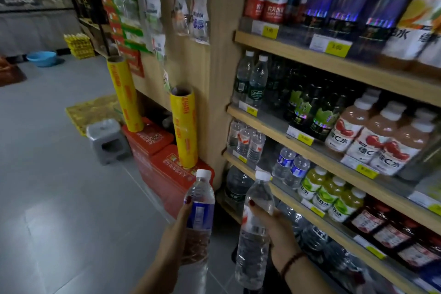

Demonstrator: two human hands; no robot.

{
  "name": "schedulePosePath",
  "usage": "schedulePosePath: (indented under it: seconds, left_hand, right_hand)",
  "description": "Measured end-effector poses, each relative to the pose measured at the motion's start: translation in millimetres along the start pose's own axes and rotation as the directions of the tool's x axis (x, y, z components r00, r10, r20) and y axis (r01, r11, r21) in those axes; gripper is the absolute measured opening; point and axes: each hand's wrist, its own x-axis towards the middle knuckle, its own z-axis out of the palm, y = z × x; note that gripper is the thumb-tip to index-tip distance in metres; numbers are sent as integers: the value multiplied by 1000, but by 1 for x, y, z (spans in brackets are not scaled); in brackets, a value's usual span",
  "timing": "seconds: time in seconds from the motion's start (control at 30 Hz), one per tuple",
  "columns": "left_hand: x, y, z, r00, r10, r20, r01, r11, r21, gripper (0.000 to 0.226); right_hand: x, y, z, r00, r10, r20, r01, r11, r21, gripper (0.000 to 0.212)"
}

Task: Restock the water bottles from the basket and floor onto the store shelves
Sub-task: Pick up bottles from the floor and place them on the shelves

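**Now: one water bottle in each hand, held up at the drinks shelves**

Right now my feed shows the left hand [183,224] wrapped around a clear plastic water bottle with a blue label [200,212], thumb across the front. The label's white print is too blurred to read. The bottle stands upright over the grey tiled floor [59,186], left of the shelving.

The right hand [280,234] grips a clear plastic water bottle with a red-and-white label [254,231], tilted slightly, its white cap level with the edge of the light wooden store shelves [310,55]. I cannot tell whether it touches the wood.

On the shelves, a row of small blue-labelled water bottles [291,167] stands beside a row of red-and-white-labelled water bottles [245,143]. I can read "维C水" on the pink juice bottles [372,141] and "B水" on the yellow-green drink bottles [334,198]. The yellow price tag [336,48] seems to say 3.00.

Further left, two yellow rolls with red lettering [183,131] stand on red printed boxes [167,169], near a grey plastic stool [107,141].
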Motion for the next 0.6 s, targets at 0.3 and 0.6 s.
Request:
schedulePosePath:
  seconds: [0.3,0.6]
  left_hand:
    - [97,100,-37,995,59,76,-66,994,87,68]
    - [169,136,-29,988,-22,151,-6,983,184,51]
  right_hand:
    - [78,0,70,989,-26,-146,34,998,51,78]
    - [122,3,90,950,-73,-304,96,993,62,85]
